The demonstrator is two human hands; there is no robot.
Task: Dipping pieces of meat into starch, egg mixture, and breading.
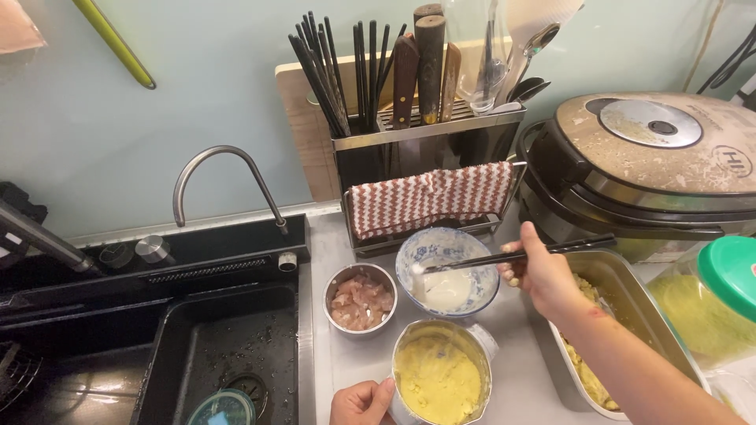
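My right hand holds black chopsticks whose tips dip into a white liquid in a blue-and-white patterned bowl. My left hand grips the near rim of a metal cup filled with a yellow paste. A small steel bowl of raw pink meat pieces stands just left of the patterned bowl. All three vessels sit on the grey counter, close together.
A black sink with a curved tap lies left. Behind stands a rack with knives, chopsticks and a striped cloth. A rice cooker, a metal tray with yellow food and a green-lidded jar crowd the right.
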